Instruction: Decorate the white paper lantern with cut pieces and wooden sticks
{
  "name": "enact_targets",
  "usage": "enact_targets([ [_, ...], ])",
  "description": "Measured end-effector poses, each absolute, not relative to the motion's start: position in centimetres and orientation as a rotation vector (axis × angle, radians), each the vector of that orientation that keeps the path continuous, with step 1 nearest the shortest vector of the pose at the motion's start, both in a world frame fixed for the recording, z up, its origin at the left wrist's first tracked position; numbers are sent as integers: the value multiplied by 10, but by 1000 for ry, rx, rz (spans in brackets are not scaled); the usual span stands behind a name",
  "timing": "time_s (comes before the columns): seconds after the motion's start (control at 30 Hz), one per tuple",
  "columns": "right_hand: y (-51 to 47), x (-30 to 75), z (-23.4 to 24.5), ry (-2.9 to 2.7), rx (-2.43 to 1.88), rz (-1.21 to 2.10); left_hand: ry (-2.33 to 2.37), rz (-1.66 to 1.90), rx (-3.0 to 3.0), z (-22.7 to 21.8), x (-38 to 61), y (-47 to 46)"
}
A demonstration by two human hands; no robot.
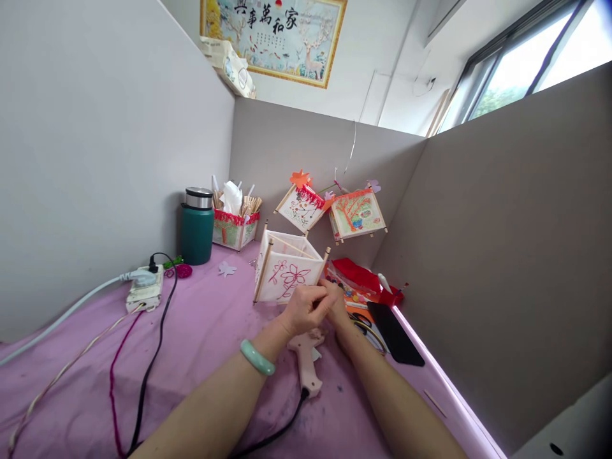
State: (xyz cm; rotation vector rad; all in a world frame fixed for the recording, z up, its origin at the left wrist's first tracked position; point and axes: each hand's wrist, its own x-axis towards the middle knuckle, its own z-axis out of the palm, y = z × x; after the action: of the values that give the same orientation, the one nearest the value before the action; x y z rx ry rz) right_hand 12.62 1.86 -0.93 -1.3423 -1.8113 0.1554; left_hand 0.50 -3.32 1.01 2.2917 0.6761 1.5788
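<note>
A white four-sided paper lantern [292, 271] with wooden corner sticks and a pink-red flower drawing stands on the purple cloth, open at the top. At its lower right corner my left hand [306, 308], below a pale green bangle [257, 357], is closed with thumb and fingers pressed together. My right hand [336, 301] meets it there, fingers curled and partly hidden behind the left. What the fingertips pinch is too small or covered to make out. Below my hands a pale pink glue gun [306, 366] lies with its black cord towards me.
Two finished-looking lanterns [358, 213] hang at the back. Left stand a green bottle [196, 229], a decorated stick holder [235, 229] and a power strip [145, 290] with trailing cords. Right lie a black phone-like slab [396, 333], scissors [359, 319] and red material [356, 274]. Grey partitions enclose the table.
</note>
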Motion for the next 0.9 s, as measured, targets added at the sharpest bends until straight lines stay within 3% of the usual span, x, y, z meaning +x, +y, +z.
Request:
enact_targets([
  [0.63,9,150,-16,-1779,-1480,138,889,1806,2319,8,2,-32],
  [0.9,17,153,-28,-1838,-1438,161,865,1572,2547,1,10,-27],
])
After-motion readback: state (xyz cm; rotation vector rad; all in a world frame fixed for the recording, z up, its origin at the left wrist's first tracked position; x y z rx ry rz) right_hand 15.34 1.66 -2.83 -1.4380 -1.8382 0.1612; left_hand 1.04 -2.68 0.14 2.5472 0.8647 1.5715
